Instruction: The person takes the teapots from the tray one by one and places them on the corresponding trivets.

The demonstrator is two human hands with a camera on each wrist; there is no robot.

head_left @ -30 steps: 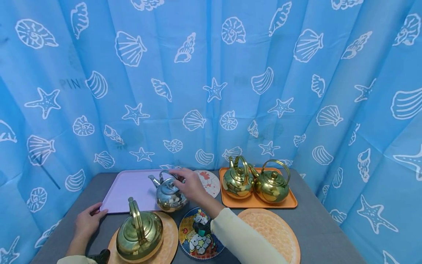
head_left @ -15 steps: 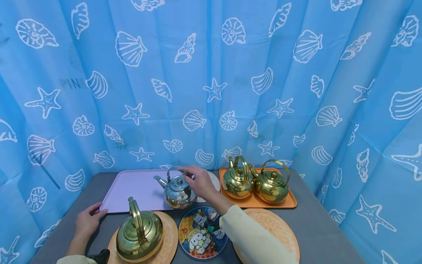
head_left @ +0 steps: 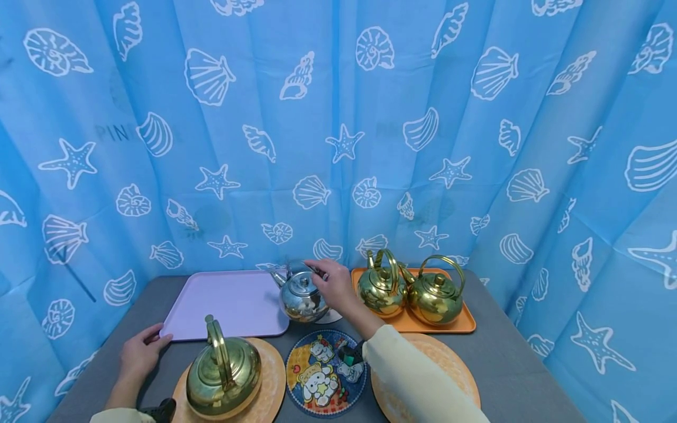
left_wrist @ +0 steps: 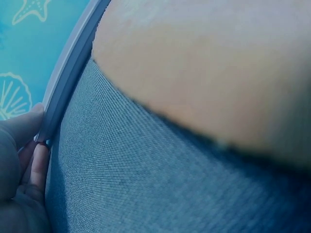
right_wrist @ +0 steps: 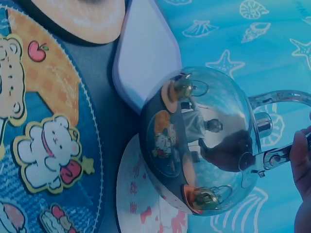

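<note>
My right hand [head_left: 338,288] grips the arched handle of a shiny silver kettle [head_left: 301,299], its spout pointing left. In the head view the kettle overlaps the right end of a lilac tray [head_left: 222,305] and a round white mat [head_left: 332,317] with a red pattern. The right wrist view has the kettle [right_wrist: 223,102] close up, its body mirroring the surroundings, the mat [right_wrist: 127,194] below it. My left hand [head_left: 138,355] pinches the tray's near left corner, thumb [left_wrist: 29,121] on top and a finger under the rim. Nearby stands a large gold kettle [head_left: 219,373].
Two gold kettles, one [head_left: 382,294] beside the other [head_left: 436,302], stand on an orange tray [head_left: 468,323]. In front lie a cartoon-print round mat [head_left: 319,385] and two orange round mats, left [head_left: 272,376] and right [head_left: 433,367]. A blue shell-print curtain [head_left: 338,147] hangs behind the grey table [head_left: 520,376].
My right hand has carried the silver kettle rightward and slightly back, from beside the lilac tray's right part toward the white mat. The left hand has stayed on the tray corner.
</note>
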